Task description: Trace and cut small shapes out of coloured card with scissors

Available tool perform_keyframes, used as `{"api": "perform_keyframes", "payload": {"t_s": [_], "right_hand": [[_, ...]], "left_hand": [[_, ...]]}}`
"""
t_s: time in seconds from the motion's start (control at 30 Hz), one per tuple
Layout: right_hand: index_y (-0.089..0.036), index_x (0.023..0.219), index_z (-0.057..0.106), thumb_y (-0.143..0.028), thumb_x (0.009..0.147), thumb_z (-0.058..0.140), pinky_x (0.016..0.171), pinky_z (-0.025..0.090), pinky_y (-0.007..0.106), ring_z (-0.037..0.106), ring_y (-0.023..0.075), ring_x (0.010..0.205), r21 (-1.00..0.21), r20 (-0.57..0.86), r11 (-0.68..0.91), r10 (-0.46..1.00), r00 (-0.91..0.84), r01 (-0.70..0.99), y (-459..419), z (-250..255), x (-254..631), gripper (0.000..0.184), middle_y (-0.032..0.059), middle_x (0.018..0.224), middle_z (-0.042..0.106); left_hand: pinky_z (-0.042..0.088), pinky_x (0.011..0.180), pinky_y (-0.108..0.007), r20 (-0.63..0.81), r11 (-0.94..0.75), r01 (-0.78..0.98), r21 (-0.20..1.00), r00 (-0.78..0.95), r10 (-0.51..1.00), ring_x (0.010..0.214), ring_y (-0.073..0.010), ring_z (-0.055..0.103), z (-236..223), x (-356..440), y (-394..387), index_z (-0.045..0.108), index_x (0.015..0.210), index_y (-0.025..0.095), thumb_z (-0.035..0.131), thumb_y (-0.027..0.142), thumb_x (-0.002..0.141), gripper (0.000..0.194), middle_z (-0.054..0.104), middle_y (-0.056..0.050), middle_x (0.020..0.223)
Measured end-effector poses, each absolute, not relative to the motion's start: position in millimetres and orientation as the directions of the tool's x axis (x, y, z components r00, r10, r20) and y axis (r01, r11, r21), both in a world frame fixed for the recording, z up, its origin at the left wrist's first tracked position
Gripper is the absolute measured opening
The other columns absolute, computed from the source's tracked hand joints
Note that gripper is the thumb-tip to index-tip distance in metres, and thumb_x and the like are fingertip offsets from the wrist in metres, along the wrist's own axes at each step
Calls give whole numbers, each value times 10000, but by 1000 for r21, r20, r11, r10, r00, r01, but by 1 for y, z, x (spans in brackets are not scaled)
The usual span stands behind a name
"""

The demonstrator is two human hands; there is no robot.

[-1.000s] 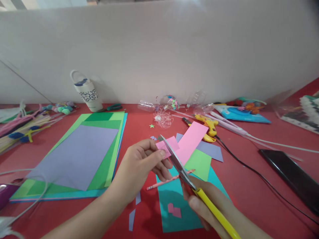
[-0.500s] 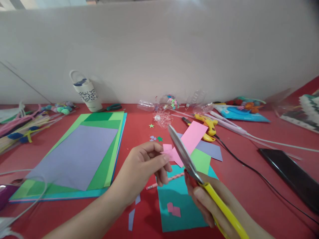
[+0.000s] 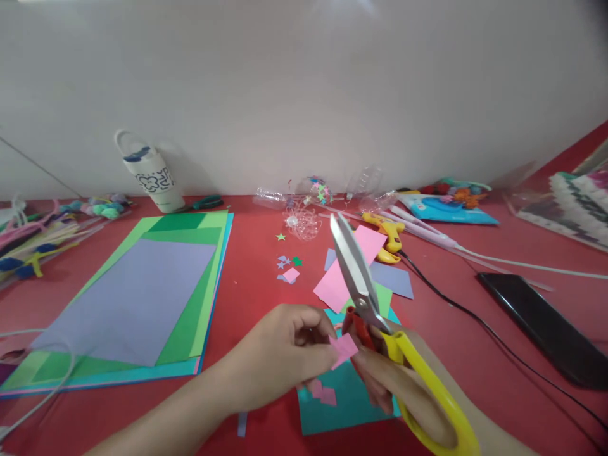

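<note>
Between the thumb and fingers of my left hand [image 3: 280,354] is a small cut piece of pink paper [image 3: 344,350]. My right hand [image 3: 399,380] grips a pair of scissors [image 3: 356,278] with yellow and red handles, blades pointing up and away. My right fingertips are close to the pink piece; whether they touch it I cannot tell. Below both hands lies a teal sheet [image 3: 349,411] with small pink scraps [image 3: 327,396] on it. Beyond the scissors a pink paper strip [image 3: 332,285] rests over purple and green pieces. Another pink piece [image 3: 291,275] lies beside small purple scraps.
On the left is a stack of coloured paper [image 3: 128,297]. A white tumbler [image 3: 152,180] stands by the wall. Toward the right are a yellow glue gun [image 3: 387,229] with a black cord, a lilac corded tool [image 3: 427,231] and a black phone [image 3: 541,326].
Both hands have come nearer to me and closer together, with the pink piece and scissors. A pink piece now lies by the purple scraps. The view has shifted slightly.
</note>
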State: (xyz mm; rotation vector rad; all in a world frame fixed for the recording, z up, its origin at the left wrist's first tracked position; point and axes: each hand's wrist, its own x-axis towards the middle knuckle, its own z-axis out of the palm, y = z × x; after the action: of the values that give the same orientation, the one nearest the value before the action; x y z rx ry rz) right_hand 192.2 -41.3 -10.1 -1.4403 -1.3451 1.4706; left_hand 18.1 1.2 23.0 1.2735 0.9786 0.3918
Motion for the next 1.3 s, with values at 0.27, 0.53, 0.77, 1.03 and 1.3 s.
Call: {"api": "perform_keyframes", "payload": {"t_s": [0.27,0.53,0.77,1.03,1.3], "right_hand": [[-228,740,457,-512,812,494,408,367,241,401,109,339,-958,-264,-233,945,-193,169,-44,-14,194,295,-89,376,395],[-223,691,453,-633,820,463,413,351,239,379,107,361,-968,-206,-174,963,-176,180,-41,-6,198,429,-77,399,375],[-217,785,518,-659,694,634,460,413,238,447,122,493,-980,-181,-133,911,-371,151,-34,-41,208,466,-33,597,480],[-214,764,474,-759,631,611,417,339,220,331,92,462,-968,-225,-138,843,-489,207,-33,-66,206,578,-58,583,358],[-215,709,383,-791,728,457,454,217,242,265,98,511,-954,-175,-26,855,-488,297,-38,-11,203,580,-57,606,324]], "left_hand": [[343,430,-167,-403,249,334,909,556,727,442,-69,464,18,21,-3,521,664,195,490,129,663,73,464,86,471],[391,404,-176,-396,324,227,918,525,753,366,-67,467,18,22,2,509,614,189,567,296,761,192,508,58,451],[378,388,-147,-189,179,61,982,325,927,370,-36,466,38,-1,18,541,679,179,617,289,786,172,557,61,549],[360,382,-128,-179,151,119,981,276,944,361,-27,435,46,-7,17,584,663,184,596,259,804,161,520,72,475],[317,349,-120,-234,199,152,968,268,935,319,-25,409,47,-8,18,573,613,170,613,258,770,185,481,73,392]]}}
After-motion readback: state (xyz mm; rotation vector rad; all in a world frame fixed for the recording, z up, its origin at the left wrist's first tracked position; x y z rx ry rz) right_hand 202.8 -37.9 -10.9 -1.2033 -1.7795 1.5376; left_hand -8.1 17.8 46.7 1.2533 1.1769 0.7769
